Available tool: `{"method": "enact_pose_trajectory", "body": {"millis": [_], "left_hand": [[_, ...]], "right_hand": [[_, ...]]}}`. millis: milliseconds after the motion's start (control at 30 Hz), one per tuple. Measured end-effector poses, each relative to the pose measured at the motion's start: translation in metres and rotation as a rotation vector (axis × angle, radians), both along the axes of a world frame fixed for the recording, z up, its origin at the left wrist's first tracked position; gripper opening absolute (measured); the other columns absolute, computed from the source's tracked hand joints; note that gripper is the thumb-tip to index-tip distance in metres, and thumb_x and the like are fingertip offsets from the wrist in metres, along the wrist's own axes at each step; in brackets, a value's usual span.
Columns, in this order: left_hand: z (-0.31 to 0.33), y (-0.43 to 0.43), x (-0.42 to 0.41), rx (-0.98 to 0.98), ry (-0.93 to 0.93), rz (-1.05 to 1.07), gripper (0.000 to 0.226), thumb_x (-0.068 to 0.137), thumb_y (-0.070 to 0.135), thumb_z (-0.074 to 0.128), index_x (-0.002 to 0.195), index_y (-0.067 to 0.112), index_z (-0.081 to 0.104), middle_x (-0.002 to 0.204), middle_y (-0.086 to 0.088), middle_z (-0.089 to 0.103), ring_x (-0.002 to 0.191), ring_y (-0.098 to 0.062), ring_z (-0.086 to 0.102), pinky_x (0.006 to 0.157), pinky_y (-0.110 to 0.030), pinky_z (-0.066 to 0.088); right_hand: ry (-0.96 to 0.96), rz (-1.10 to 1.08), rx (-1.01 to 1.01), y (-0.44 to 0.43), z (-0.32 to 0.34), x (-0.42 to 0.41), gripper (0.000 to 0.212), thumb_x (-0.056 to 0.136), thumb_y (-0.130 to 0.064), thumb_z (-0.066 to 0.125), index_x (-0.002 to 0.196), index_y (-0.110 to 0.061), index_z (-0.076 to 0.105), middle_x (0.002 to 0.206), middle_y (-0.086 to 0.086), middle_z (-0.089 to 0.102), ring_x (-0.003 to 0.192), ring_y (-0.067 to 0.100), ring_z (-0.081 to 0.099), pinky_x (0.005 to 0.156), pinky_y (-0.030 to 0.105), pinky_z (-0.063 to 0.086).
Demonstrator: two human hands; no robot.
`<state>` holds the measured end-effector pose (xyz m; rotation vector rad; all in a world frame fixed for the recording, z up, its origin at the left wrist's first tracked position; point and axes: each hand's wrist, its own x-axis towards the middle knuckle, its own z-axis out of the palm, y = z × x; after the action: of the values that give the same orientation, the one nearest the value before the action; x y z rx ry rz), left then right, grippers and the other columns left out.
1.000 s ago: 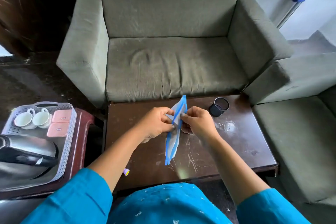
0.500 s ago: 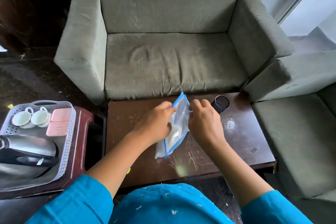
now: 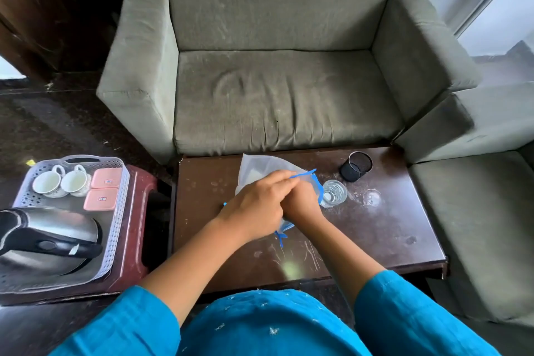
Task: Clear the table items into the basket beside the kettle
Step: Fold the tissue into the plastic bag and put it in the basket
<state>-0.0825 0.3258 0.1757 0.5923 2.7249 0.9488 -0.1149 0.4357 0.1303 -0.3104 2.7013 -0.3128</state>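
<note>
A clear plastic zip bag [image 3: 260, 169] with blue edges lies tipped over the middle of the dark wooden table [image 3: 390, 234]. My left hand [image 3: 257, 205] and my right hand [image 3: 302, 201] are pressed close together on it, both gripping its blue-edged side. A small clear glass [image 3: 333, 193] stands just right of my right hand. A black mesh cup [image 3: 356, 166] lies on its side at the table's far right. The white perforated basket [image 3: 117, 211] sits on a red stool at the left, with a steel kettle [image 3: 46, 237] in it.
Two white cups [image 3: 60, 180] and two pink lidded boxes [image 3: 103, 188] fill the basket's far end. A grey-green sofa [image 3: 274, 81] stands behind the table and another seat [image 3: 476, 225] to its right. A gap separates the red stool [image 3: 135, 240] from the table.
The bag has swung from upright between my hands to lying over toward the far left. My hands have closed together on it. The clear glass has come into view.
</note>
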Motion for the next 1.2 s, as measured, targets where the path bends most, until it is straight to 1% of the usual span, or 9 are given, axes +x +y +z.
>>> {"method": "enact_pose_trajectory", "body": {"millis": [67,200,433,667,833,967,1067,1133,1200], "left_hand": [[0.003,0.004,0.005,-0.039,0.048,-0.048,0.062,0.077,-0.007,0.04,0.137,0.008,0.04,0.147,-0.004,0.034,0.129,-0.022,0.043,0.107,-0.032,0.034],[-0.001,0.017,0.014,-0.14,0.14,-0.085,0.06,0.079,-0.004,0.04,0.138,0.002,0.034,0.15,-0.011,0.028,0.117,-0.034,0.053,0.099,-0.044,0.043],[-0.014,0.006,-0.001,-0.097,0.044,0.054,0.071,0.073,-0.007,0.042,0.141,0.008,0.03,0.151,-0.006,0.026,0.126,-0.03,0.045,0.101,-0.041,0.04],[-0.033,-0.018,-0.017,-0.09,-0.096,0.142,0.076,0.072,-0.006,0.047,0.14,0.027,0.033,0.134,-0.003,0.039,0.111,-0.033,0.053,0.088,-0.042,0.047],[-0.043,-0.025,-0.027,-0.063,-0.123,0.223,0.07,0.077,-0.001,0.048,0.139,0.03,0.035,0.124,-0.003,0.045,0.105,-0.032,0.055,0.083,-0.037,0.046],[-0.045,-0.03,-0.034,-0.054,-0.269,0.213,0.067,0.077,0.005,0.049,0.135,0.035,0.035,0.122,-0.003,0.042,0.106,-0.029,0.053,0.089,-0.042,0.046],[-0.044,-0.03,-0.04,0.035,-0.407,0.255,0.059,0.081,-0.003,0.045,0.129,0.03,0.047,0.118,-0.007,0.047,0.104,-0.024,0.052,0.089,-0.04,0.047],[-0.039,-0.03,-0.041,0.279,-0.535,0.31,0.043,0.08,-0.01,0.045,0.105,0.019,0.064,0.097,-0.004,0.064,0.083,-0.015,0.06,0.076,-0.037,0.051],[-0.033,-0.03,-0.042,0.423,-0.656,0.323,0.039,0.078,-0.017,0.043,0.077,0.016,0.063,0.058,0.007,0.065,0.051,-0.005,0.057,0.056,-0.027,0.049]], "right_hand": [[0.02,-0.05,-0.007,0.004,-0.004,0.002,0.028,0.091,-0.013,0.042,0.114,-0.002,0.053,0.116,0.018,0.061,0.112,0.031,0.054,0.085,0.035,0.041],[0.088,-0.146,0.039,0.01,-0.01,0.008,0.03,0.094,-0.017,0.04,0.12,-0.004,0.048,0.119,0.014,0.06,0.112,0.027,0.056,0.088,0.034,0.042],[0.018,-0.088,-0.046,0.004,-0.008,-0.002,0.031,0.085,-0.012,0.045,0.115,-0.006,0.053,0.107,0.017,0.066,0.102,0.035,0.06,0.071,0.033,0.038],[-0.118,-0.26,-0.373,-0.006,0.006,-0.011,0.044,0.08,-0.002,0.042,0.12,-0.011,0.056,0.107,0.015,0.066,0.101,0.032,0.058,0.068,0.025,0.036],[-0.17,-0.405,-0.584,0.004,0.018,-0.016,0.013,0.068,-0.005,0.057,0.068,-0.018,0.058,0.058,-0.004,0.05,0.057,0.015,0.047,0.042,0.016,0.032],[-0.279,-0.322,-0.762,0.022,0.036,-0.022,0.02,0.065,-0.007,0.076,0.081,-0.012,0.066,0.068,0.0,0.058,0.062,0.014,0.051,0.059,0.026,0.042],[-0.446,-0.311,-1.048,0.036,0.05,-0.025,0.025,0.058,-0.001,0.075,0.08,-0.013,0.069,0.065,-0.002,0.065,0.06,0.011,0.058,0.057,0.022,0.048],[-0.513,-0.331,-1.175,0.047,0.053,-0.027,0.025,0.058,-0.002,0.071,0.08,-0.013,0.07,0.063,-0.003,0.067,0.055,0.011,0.06,0.051,0.02,0.049],[-0.537,-0.388,-1.247,0.058,0.054,-0.029,0.03,0.059,-0.001,0.069,0.088,-0.009,0.069,0.065,0.0,0.068,0.055,0.014,0.062,0.048,0.022,0.05]]}}
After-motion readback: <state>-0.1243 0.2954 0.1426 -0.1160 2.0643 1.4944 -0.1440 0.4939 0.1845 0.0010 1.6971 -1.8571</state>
